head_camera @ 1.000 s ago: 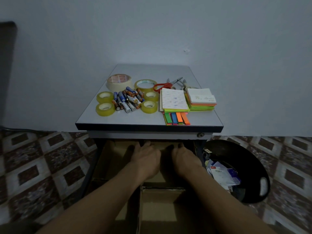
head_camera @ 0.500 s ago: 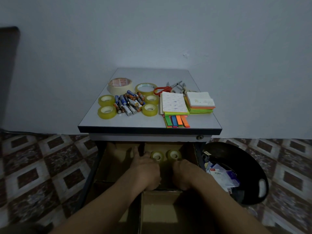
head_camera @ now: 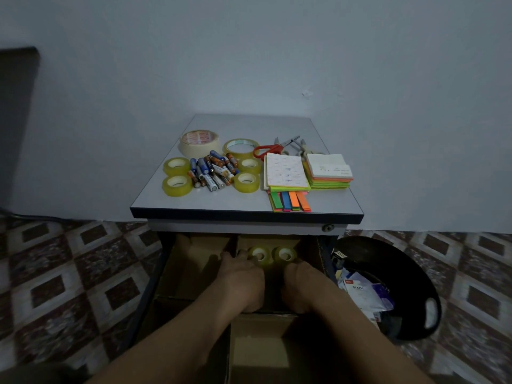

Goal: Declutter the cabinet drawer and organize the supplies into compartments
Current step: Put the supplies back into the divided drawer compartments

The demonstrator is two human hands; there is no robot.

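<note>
Two hands of mine reach into the open dark-framed cabinet drawer [head_camera: 151, 289], which brown cardboard dividers [head_camera: 234, 243] split into compartments. My left hand [head_camera: 241, 275] lies knuckles up, its fingers [head_camera: 243, 254] stretched forward and close together, tips just beside the left small yellowish tape roll [head_camera: 259, 256]; I cannot tell whether they touch it. The right small yellowish tape roll [head_camera: 284, 254] stands beside it in the same far compartment. My right hand [head_camera: 302, 284] lies near that roll, its fingers hidden beneath it, so I cannot tell how they lie.

On the grey cabinet top [head_camera: 199, 202], from the left:
- four yellowish tape rolls [head_camera: 177, 185] flanking a pile of batteries [head_camera: 214, 171]
- a cream masking-tape roll [head_camera: 199, 141] behind them
- red-handled scissors [head_camera: 267, 151]
- stacked neon sticky-note pads [head_camera: 329, 174]

A black round bin [head_camera: 410, 273] holding paper packets stands on the floor at the right.
</note>
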